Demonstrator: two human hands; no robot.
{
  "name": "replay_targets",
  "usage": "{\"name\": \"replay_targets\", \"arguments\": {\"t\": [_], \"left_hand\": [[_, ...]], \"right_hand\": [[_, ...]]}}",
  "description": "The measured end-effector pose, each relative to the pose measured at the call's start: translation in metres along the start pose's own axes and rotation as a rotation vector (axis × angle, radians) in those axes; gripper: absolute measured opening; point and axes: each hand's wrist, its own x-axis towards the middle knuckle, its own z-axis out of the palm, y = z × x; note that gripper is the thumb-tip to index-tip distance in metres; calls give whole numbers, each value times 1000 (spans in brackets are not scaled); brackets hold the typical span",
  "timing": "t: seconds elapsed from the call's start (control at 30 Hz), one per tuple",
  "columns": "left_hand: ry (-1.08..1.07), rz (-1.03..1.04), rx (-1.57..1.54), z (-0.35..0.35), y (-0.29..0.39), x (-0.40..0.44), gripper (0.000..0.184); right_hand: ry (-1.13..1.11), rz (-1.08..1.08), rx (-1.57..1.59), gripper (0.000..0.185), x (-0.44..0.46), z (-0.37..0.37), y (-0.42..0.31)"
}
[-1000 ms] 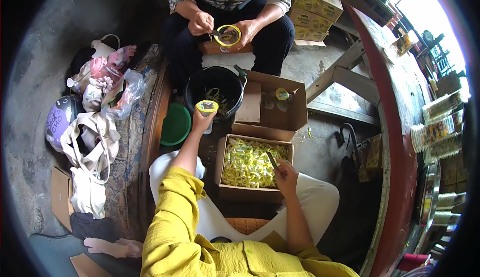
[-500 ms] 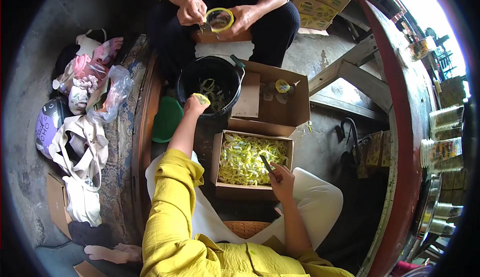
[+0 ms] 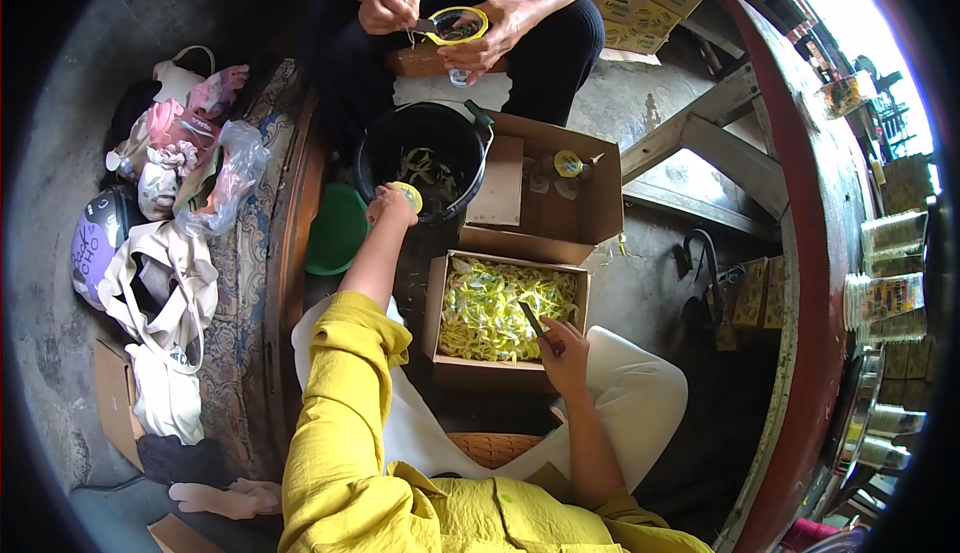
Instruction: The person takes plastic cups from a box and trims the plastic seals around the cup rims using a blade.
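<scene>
My left hand (image 3: 386, 206) grips a small plastic cup (image 3: 408, 195) with a yellow rim, held over the near edge of a black bucket (image 3: 366, 153). Some pale yellow strips (image 3: 428, 168) lie inside that bucket. In my right hand (image 3: 566, 355) is a dark, thin-bladed knife (image 3: 531, 320), its tip pointing up and left above the near box. This cardboard box (image 3: 436, 303) is filled with yellow and whitish strips (image 3: 500, 308). Opposite me, a person's hands hold another yellow-rimmed cup (image 3: 478, 36) and a dark blade (image 3: 424, 26).
Behind the near box stands an open cardboard box (image 3: 560, 228) with a few cups in it. A green basin (image 3: 335, 233) sits left of the bucket. Bags and a purple helmet (image 3: 92, 253) lie at far left. A red-edged wooden table (image 3: 815, 253) with stacked cups borders the right.
My left hand has shifted slightly left with the cup, which has turned. The other person's cup has moved up and right, with the blade now at its rim. My right hand barely moved.
</scene>
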Motion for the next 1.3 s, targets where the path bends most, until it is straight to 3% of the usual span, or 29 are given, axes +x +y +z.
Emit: {"name": "replay_targets", "arguments": {"t": [0.2, 0.3, 0.5, 0.6, 0.7, 0.83, 1.03, 1.13, 1.23, 1.3], "left_hand": [[104, 65, 5, 3, -4, 1, 69], [187, 169, 114, 4, -4, 18, 62], [364, 339, 374, 9, 8, 19, 31], [341, 467, 454, 11, 2, 21, 26], [319, 492, 268, 6, -10, 26, 29], [289, 524, 252, -4, -23, 14, 29], [532, 481, 63, -4, -17, 9, 26], [212, 295, 99, 6, -12, 16, 37], [329, 378, -40, -2, -12, 4, 49], [216, 308, 9, 4, -10, 1, 42]], "right_hand": [[-12, 6, -20, 34, -1, -2, -6], [-10, 3, -17, 33, -2, -2, -5], [-8, -14, -53, 33, -4, -2, -8], [-8, -17, -54, 34, -6, -2, -7], [-3, -26, -48, 34, -7, -2, -9], [-9, -26, -55, 34, -8, -3, -11], [-2, -42, -52, 35, -7, -3, -14], [-3, -66, -53, 35, -8, -1, -11], [2, -57, -43, 35, -8, -2, -13], [3, -57, -49, 35, -9, -3, -12]]}}
